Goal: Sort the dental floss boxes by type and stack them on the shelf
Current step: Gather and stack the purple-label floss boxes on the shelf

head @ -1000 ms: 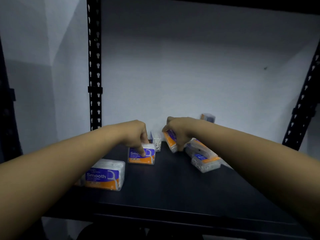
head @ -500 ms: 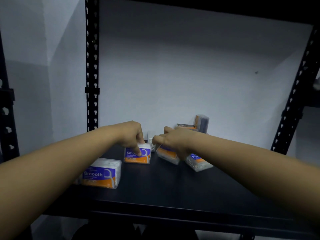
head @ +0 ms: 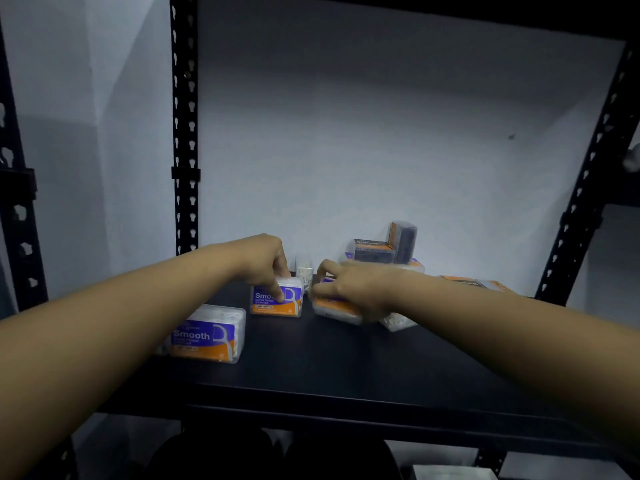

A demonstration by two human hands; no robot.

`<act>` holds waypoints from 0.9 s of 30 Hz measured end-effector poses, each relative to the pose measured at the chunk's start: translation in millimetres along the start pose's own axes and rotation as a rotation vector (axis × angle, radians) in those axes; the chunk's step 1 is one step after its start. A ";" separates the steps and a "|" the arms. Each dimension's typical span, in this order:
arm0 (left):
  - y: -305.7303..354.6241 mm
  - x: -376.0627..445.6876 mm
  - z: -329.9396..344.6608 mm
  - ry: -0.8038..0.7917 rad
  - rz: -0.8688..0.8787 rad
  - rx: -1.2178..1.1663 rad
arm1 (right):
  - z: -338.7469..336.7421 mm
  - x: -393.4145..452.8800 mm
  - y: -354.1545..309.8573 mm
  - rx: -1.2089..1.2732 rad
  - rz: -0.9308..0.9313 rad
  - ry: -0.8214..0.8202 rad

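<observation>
On the black shelf (head: 346, 372), the leftmost thing is a clear floss-pick box with a purple and orange "Smooth" label (head: 207, 336), lying near the front left edge, partly behind the left forearm. Just right of it and farther back stands a second "Smooth" box (head: 277, 299). The left hand (head: 265, 259) comes down on it from above, fingers curled, the grip pinching the box at its top and front face. Behind this box, a small clear container of white picks (head: 304, 275) stands against the far wall. Right of centre, the right hand (head: 356, 289) lies over a third purple and orange box (head: 334, 308), fingers curled round its top; that box sits tilted, just beside the second one with a narrow gap between. A clear box of picks (head: 398, 320) peeks out under the right wrist. Farther back right, two dark charcoal boxes (head: 374, 252) sit on a clear box, one flat, one upright. At the far right, an orange-labelled box (head: 478, 284) lies flat behind the forearm.
</observation>
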State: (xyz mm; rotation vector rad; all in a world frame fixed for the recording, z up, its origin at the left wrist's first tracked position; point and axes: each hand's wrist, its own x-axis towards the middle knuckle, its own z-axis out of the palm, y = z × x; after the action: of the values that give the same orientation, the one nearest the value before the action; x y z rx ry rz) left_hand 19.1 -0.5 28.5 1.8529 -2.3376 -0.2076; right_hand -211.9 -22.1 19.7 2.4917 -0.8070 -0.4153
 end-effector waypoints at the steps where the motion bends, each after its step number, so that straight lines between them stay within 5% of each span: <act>1: 0.2 -0.2 -0.3 -0.004 -0.001 -0.002 | -3.1 -2.9 -0.1 -0.004 0.001 0.014; 14: -1.0 -0.2 1.9 0.002 -0.002 -0.015 | -6.4 -17.4 11.1 0.326 -0.034 0.068; 27: 14.2 4.6 -12.7 -0.135 -0.002 0.075 | -11.0 -4.4 -16.4 0.690 0.300 -0.010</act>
State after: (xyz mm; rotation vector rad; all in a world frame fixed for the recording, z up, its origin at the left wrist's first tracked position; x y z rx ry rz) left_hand 7.1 -1.9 44.0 1.9331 -2.4645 -0.2558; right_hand -203.1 -3.9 20.8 2.8950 -1.5062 -0.0342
